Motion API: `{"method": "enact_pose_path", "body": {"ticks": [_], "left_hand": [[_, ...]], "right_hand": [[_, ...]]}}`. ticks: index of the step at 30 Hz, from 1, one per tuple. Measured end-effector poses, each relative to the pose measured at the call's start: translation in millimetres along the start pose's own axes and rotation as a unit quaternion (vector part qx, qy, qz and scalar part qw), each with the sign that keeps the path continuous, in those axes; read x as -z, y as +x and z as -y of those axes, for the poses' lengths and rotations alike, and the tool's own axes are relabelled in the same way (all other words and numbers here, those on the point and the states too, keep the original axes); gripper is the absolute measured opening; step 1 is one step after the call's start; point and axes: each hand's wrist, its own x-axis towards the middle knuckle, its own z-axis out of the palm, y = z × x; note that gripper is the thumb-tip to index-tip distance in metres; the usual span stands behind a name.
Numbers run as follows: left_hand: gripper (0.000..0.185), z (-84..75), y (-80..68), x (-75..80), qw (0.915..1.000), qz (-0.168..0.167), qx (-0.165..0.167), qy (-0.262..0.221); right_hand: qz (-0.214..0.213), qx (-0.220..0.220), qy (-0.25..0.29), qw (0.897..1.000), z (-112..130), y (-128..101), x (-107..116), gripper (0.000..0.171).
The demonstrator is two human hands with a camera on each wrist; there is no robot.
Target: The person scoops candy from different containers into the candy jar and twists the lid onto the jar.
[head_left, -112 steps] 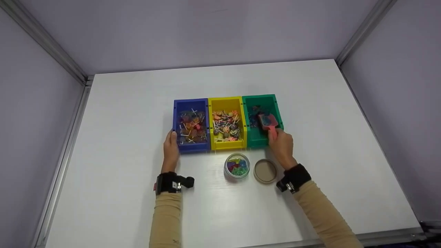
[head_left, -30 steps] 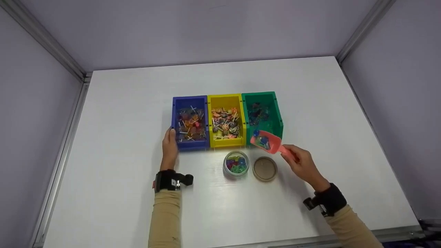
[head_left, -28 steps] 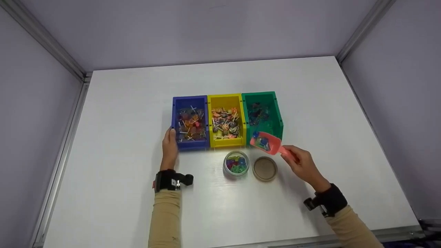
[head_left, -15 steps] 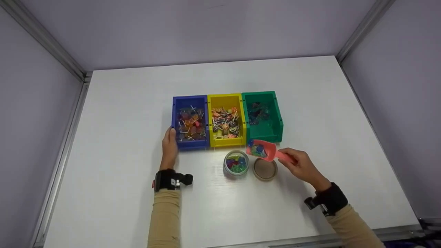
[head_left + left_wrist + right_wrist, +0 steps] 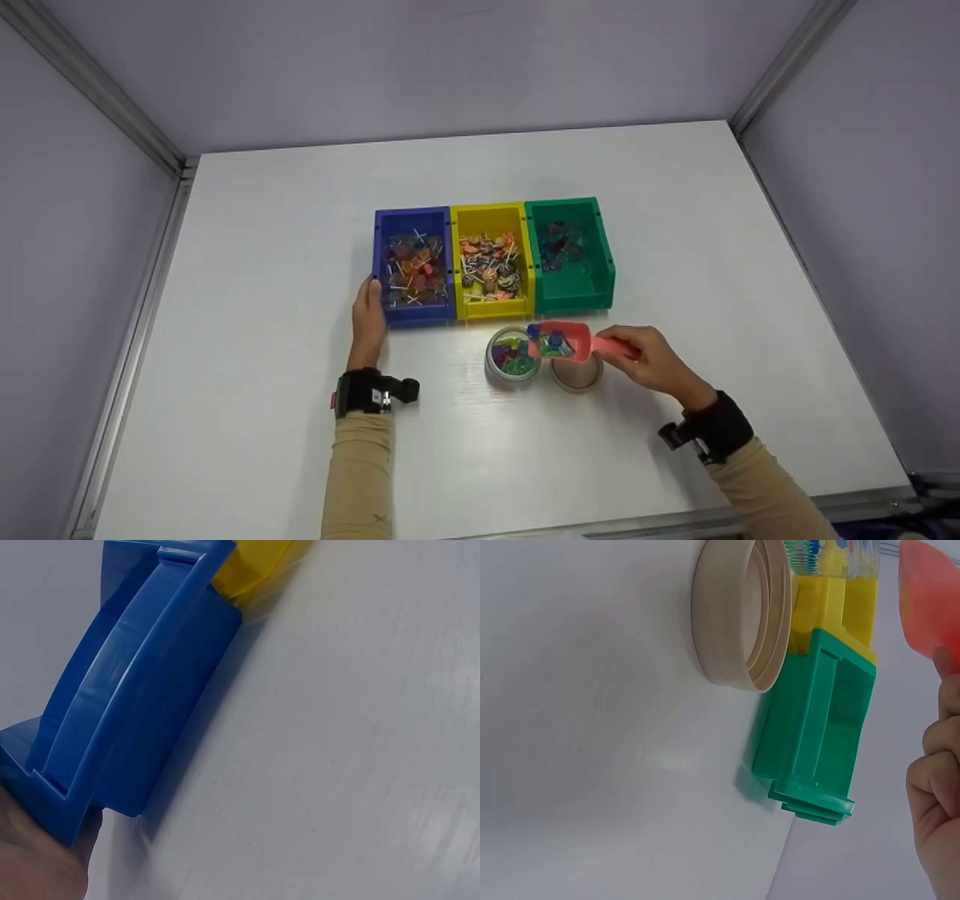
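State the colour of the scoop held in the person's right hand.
The scoop is salmon pink, clearest in the head view, where the right hand grips its handle.

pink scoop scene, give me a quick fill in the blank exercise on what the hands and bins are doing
1. The right hand holds the pink scoop by its ____.
2. The left hand rests against the ____ bin.
3. The bin between the other two is ____.
4. The scoop hangs over the tan lid and the rim of the clear ____.

Missing words: handle; blue; yellow; jar
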Motion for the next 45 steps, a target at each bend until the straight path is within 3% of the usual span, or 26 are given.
{"method": "enact_pose_path", "body": {"ticks": [7, 13, 22, 29, 36, 45], "left_hand": [[0.056, 0.9, -0.4, -0.9, 0.9999, -0.002, -0.01, -0.003], [0.056, 0.9, -0.1, -1.5, 0.9998, -0.009, -0.017, 0.003], [0.056, 0.4, -1.1, 0.4, 0.9999, -0.009, -0.013, 0.002], [0.058, 0.0, -0.7, -0.6, 1.0, 0.0, 0.002, -0.003], [0.057, 1.4, -0.3, -0.1, 0.9999, -0.005, -0.01, -0.001], [0.056, 0.3, -1.2, -0.9, 0.9999, -0.007, -0.008, 0.008]], "right_hand": [[0.03, -0.016, 0.006, 0.999, -20, -1, 0, 0.017], [0.052, -0.023, -0.002, 0.998, -22, 0, 3, 0.014], [0.082, -0.059, -0.075, 0.992, -11, 8, 9, 0.017], [0.088, -0.04, -0.127, 0.987, -2, 14, 13, 0.017], [0.089, -0.001, -0.176, 0.98, 3, 21, 15, 0.016], [0.115, -0.01, -0.207, 0.972, 16, 29, 18, 0.02]]}}
